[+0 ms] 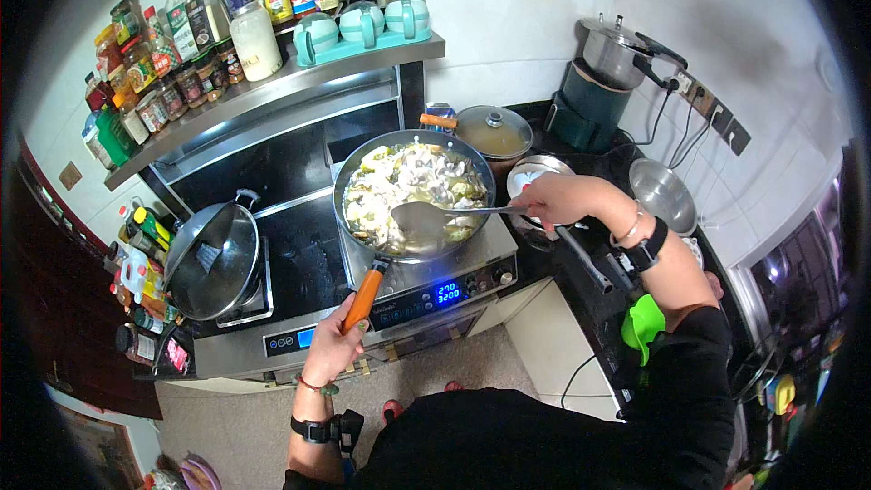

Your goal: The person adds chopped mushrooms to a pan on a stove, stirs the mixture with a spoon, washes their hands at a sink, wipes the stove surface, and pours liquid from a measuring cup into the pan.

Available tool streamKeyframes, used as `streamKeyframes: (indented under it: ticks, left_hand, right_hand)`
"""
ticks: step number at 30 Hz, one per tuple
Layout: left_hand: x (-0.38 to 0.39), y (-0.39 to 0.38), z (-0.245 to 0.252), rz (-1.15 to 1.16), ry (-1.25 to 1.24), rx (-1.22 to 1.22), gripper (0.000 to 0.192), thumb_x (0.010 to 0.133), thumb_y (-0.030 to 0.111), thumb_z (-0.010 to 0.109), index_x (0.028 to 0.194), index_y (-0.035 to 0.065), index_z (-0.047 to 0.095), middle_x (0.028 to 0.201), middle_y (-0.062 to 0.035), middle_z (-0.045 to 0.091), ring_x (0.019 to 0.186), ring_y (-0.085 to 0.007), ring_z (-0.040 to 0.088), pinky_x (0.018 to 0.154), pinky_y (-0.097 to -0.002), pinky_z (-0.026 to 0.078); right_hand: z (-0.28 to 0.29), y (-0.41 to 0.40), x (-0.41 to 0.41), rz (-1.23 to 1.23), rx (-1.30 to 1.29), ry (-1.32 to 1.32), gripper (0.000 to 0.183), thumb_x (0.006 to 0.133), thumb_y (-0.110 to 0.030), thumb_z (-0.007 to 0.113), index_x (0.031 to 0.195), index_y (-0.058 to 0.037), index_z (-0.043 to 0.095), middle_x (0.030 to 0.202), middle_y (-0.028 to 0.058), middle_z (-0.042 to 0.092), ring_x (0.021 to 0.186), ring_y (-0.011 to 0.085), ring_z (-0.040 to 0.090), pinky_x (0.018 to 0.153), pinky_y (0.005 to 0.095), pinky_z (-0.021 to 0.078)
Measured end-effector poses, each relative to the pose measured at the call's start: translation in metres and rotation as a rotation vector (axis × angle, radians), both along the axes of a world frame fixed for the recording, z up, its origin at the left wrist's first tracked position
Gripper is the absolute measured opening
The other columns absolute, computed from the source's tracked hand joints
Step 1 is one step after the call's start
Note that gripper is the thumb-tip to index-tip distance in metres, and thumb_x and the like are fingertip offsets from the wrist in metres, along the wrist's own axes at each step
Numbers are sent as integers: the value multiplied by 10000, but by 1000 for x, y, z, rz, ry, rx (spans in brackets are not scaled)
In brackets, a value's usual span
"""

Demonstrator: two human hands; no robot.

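Observation:
My left hand [338, 339] grips the orange wooden handle [364, 301] of a large dark frying pan [338, 224]. The pan sits on an induction cooker [493, 258] with a lit display and holds pale, mushroom-like pieces and greens [415, 173] in liquid. In my right hand [554, 199] is the handle of a metal spatula [418, 218], which reaches in over the pan's right rim. The spatula's broad blade lies over the food at the front of the pan. Beneath my right hand is a partly hidden metal bowl or dish [541, 165].
A lidded pot [495, 136] stands behind the pan, with a pressure cooker [612, 51] further right. Left is a wok [214, 279] with a tilted lid. A shelf [286, 92] overhead carries jars, bottles and turquoise containers [360, 22]. A metal bowl [663, 194] and green scoop-like vessel [643, 327] lie right.

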State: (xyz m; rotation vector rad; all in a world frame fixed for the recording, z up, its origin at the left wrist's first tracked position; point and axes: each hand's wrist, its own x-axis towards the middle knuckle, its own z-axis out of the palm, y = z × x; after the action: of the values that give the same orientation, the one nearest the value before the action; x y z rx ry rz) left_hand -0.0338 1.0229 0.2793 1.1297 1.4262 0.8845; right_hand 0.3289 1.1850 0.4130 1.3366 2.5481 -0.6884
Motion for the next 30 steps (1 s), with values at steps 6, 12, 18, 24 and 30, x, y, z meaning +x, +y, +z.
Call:
streamKeyframes:
  ticks: [6, 12, 18, 24, 30]
  left_hand:
    - [-2, -2, -2, 1, -3, 15, 546, 862, 44, 586, 1371, 40, 390, 730, 31, 556, 515, -27, 463, 459, -186, 408]
    - [-1, -3, 0, 14, -1, 13, 543, 862, 50, 592, 1368, 43, 396, 722, 30, 560, 509, -27, 467, 452, -183, 409]
    - [-3, 1, -7, -1, -24, 15, 544, 862, 52, 592, 1368, 38, 393, 706, 32, 558, 502, -26, 472, 444, -179, 405]
    - [-3, -1, -6, 4, -10, 41, 550, 860, 50, 593, 1369, 30, 387, 707, 32, 560, 503, -28, 475, 446, -176, 406]
    - [-2, 1, -7, -2, -18, 23, 554, 857, 47, 592, 1370, 27, 384, 732, 28, 569, 510, -29, 477, 452, -180, 415]
  right_hand:
    - [1, 5, -2, -25, 21, -24, 322, 848, -80, 475, 1142, -84, 605, 649, 63, 643, 608, 179, 631, 592, 355, 472]
    - [13, 11, 7, -52, 260, 94, 448, 785, -1, 505, 1227, -60, 540, 845, 219, 629, 716, 328, 628, 695, 373, 511]
    - [-44, 1, -6, 1, 597, 26, 492, 757, -15, 528, 1242, -99, 521, 819, 209, 633, 767, 354, 628, 681, 427, 504]
    - [-63, -35, -25, 175, 630, -63, 455, 784, -44, 547, 1224, 46, 473, 690, 170, 597, 654, 312, 618, 574, 420, 488]
    - [-43, -25, -19, 98, 494, -139, 495, 780, -2, 501, 1273, -48, 482, 747, 185, 626, 734, 318, 634, 622, 409, 497]
